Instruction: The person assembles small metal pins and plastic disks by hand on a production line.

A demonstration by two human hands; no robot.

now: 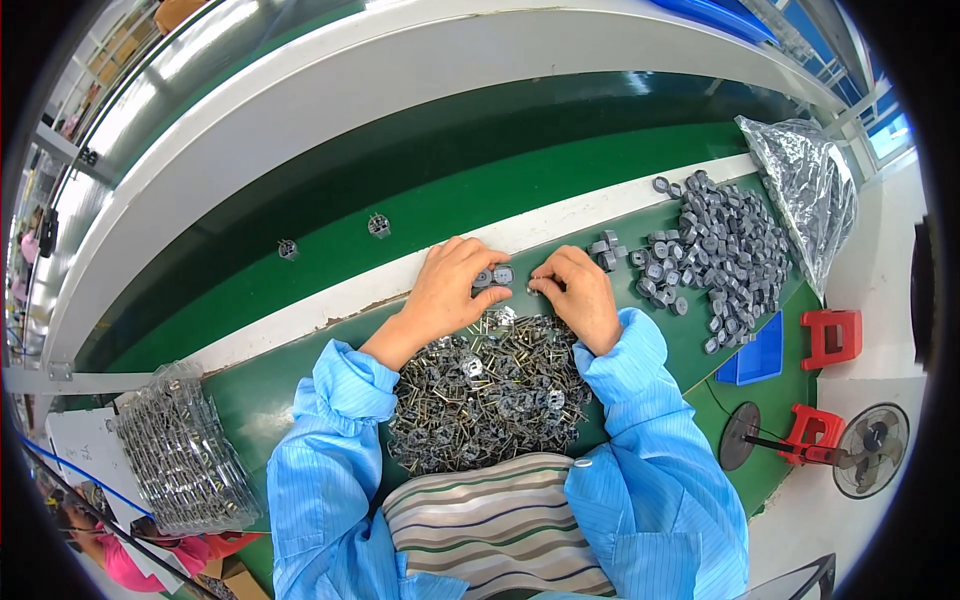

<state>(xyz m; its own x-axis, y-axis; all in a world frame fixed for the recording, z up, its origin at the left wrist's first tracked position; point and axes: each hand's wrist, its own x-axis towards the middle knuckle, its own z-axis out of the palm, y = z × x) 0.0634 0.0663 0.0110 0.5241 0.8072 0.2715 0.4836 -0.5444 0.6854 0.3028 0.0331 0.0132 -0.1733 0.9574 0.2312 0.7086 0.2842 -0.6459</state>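
My left hand (445,285) is closed around small grey plastic housings (502,274), two of which show between thumb and fingers. Just right of it, my right hand (585,298) pinches a small shiny metal part (532,288), largely covered by the fingertips. The two hands are a short gap apart, above the far edge of the green worktable. Below them, close to my body, spreads a heap of small metal parts with brass-coloured pins (480,405). Several loose grey housings (607,250) lie beyond my right hand, beside a large pile of the same housings (725,250).
Past a white rail (310,300) runs a green conveyor belt (470,185) carrying two small pieces (378,225). A clear bag (805,190) lies far right, near a blue bin (755,352), red stools (832,338) and a fan (872,450). Stacked clear trays (185,450) stand left.
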